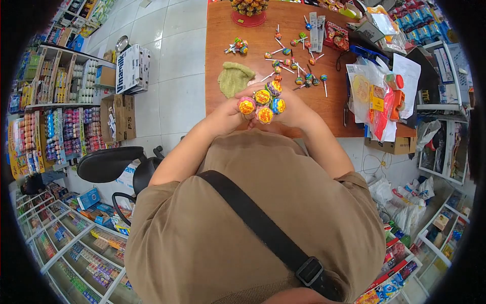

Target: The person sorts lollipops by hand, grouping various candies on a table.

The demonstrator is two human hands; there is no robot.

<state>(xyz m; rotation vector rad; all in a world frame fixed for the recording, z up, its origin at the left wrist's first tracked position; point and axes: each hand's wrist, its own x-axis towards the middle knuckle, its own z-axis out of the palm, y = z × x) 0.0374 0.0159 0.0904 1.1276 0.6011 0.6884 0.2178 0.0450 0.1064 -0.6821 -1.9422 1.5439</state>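
Observation:
A bunch of several lollipops (264,97) with round, brightly wrapped heads is held up at the front edge of the table, close to my body. My left hand (229,116) is closed around the bunch from the left, its fingers partly hidden beneath the heads. From the other side my right hand (293,106) closes on the same bunch, with most of its fingers covered too. Just beyond the hands lies a green cloth (234,79). Loose lollipops (287,63) are scattered over the wooden table (223,30), and a small cluster of lollipops (240,46) lies at the left.
A red-based stand (248,19) full of lollipops is at the far edge. Beside a red snack bag (336,36) lie clear strips (317,31). Plastic bags and papers (362,86) cover the table's right end. An office chair (111,163) and stocked shelves are to the left.

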